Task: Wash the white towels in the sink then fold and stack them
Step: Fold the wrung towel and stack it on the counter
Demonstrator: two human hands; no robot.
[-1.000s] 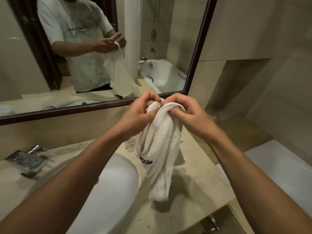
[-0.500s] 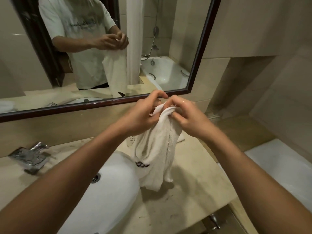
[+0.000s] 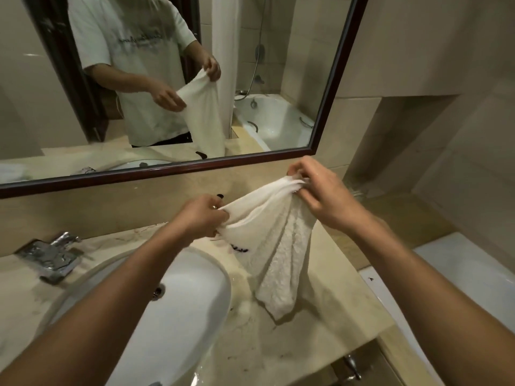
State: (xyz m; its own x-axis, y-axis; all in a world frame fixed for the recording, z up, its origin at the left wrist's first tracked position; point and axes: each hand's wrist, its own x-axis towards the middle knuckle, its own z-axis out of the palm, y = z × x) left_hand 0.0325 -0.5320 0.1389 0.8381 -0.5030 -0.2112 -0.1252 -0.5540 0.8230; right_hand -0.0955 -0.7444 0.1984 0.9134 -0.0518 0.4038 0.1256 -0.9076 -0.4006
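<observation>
Left hand (image 3: pixel 204 215) and right hand (image 3: pixel 320 190) pinch the towel's (image 3: pixel 274 246) top edge, apart, likely opening it for folding above the surface (image 3: pixel 306 344).

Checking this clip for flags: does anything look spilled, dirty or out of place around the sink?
Yes. The counter right of the sink carries dark specks and wet patches, just under the towel held up by the left hand and right hand. Its hanging end could pick up grime there.
</observation>
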